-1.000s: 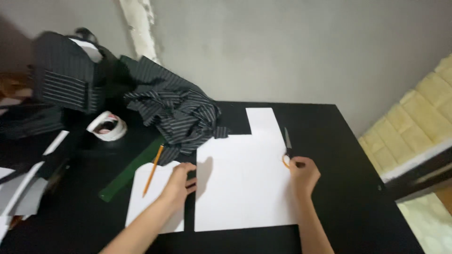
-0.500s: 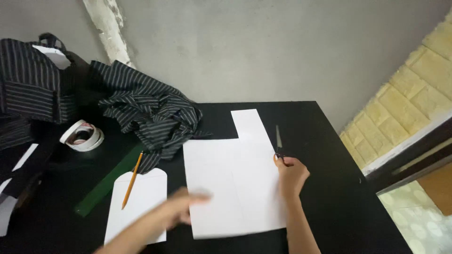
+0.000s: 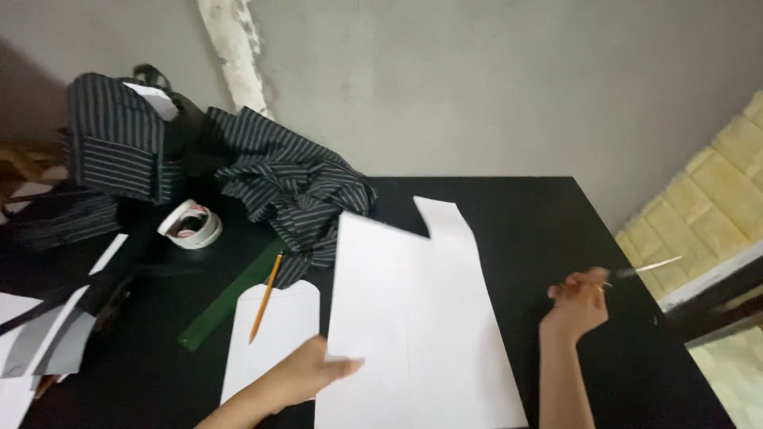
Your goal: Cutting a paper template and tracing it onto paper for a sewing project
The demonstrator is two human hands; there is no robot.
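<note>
The left hand [image 3: 306,372] had the big white paper pattern [image 3: 413,318] by its near left edge, thumb on top and fingers under, so the grip was pinched on the sheet; that side of the paper was lifted off the black desk [image 3: 540,214] and tilted up, which explains the raised corner near the striped cloth, while the right side of the sheet lay flat on the desk; the notched tab at its far end pointed toward the wall.

Over on the other side, the right hand [image 3: 579,300] was up off the desk and well apart from the paper; its fingers were curled closed on the handle of a pair of scissors [image 3: 648,266], the blades blurred and pointing out past the desk edge, held clear of the sheet.

A smaller rounded paper piece [image 3: 274,338] lay flat just beside the left hand, with an orange pencil [image 3: 265,296] resting across its top corner; a green ruler [image 3: 230,295] lay slantwise beside that; a roll of tape [image 3: 191,225] sat further back, and striped dark fabric [image 3: 290,187] was heaped against the wall, pushed aside from the paper.
</note>
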